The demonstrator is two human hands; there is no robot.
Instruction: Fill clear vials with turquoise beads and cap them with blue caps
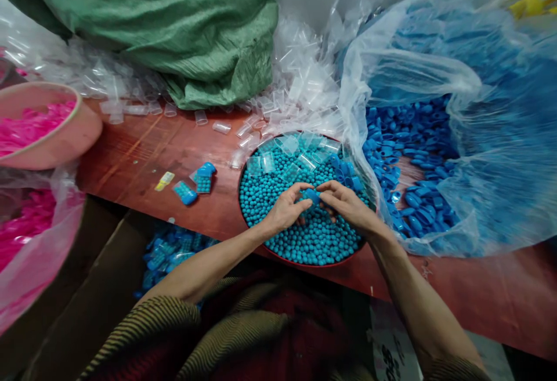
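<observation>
Over a round basin full of small teal balls, my left hand and my right hand meet at a blue plastic cap. Fingers and thumbs of both hands are closed on it from either side. Whether a clear sleeve is joined to the cap cannot be made out. Several clear plastic sleeves rest on the balls at the back of the basin. A few more blue caps lie at its right side, just behind my right hand.
Filled blue-capped containers lie on the red table. A plastic bag of blue caps stands right. Clear sleeves are heaped behind, beside a green sack. At left are a pink bowl and pink pieces.
</observation>
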